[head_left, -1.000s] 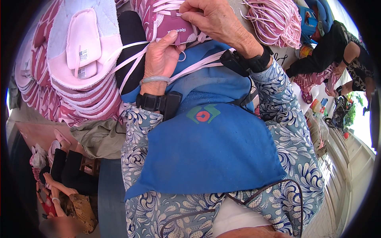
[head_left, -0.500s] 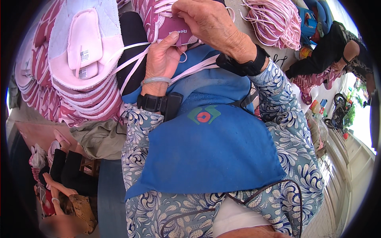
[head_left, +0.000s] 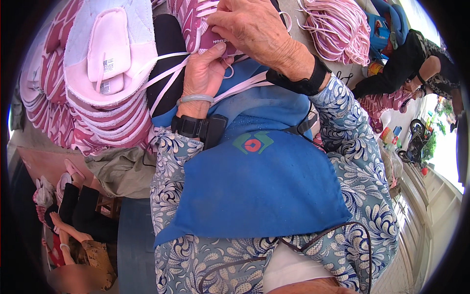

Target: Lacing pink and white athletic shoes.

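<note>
My left hand grips the lower edge of a maroon and pink shoe upper from below, thumb on its face. My right hand lies over the same shoe upper from above, fingers curled on it and on a pink lace that trails down across my blue apron. Both wrists wear black bands. The middle of the upper is hidden under my right hand.
A tall stack of pink and white shoe uppers fills the left. A bundle of pink laces lies at the upper right. Another person in dark clothes bends at the far right; a further person sits at the lower left.
My right hand has slid left and down over the shoe upper, covering more of it. My left hand keeps its hold in the same place.
</note>
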The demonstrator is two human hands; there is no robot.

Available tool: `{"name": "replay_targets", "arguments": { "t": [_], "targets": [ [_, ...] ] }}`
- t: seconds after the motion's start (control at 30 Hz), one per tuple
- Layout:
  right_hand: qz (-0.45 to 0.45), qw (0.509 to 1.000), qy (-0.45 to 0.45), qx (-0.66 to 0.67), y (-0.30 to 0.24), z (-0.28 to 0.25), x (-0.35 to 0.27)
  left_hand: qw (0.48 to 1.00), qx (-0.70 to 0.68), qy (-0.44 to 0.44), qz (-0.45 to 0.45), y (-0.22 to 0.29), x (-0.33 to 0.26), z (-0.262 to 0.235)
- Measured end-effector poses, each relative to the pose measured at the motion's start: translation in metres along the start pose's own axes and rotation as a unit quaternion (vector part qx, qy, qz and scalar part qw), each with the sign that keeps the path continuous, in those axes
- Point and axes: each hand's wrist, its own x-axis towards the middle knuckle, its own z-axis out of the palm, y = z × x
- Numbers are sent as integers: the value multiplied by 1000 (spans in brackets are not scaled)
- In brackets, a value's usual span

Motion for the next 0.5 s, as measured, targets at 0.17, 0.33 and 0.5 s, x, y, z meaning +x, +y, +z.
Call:
{"name": "replay_targets", "arguments": {
  "t": [0.17,0.33,0.5],
  "targets": [
    [-57,998,-26,-12,9,11,4,1000,6,-1,-8,0,-1,-3],
    [-50,998,0,23,1,20,10,1000,15,3,-5,2,-4,2],
    [183,826,-104,523,-59,0,22,974,87,198,70,-8,-31,18]
  ]
}}
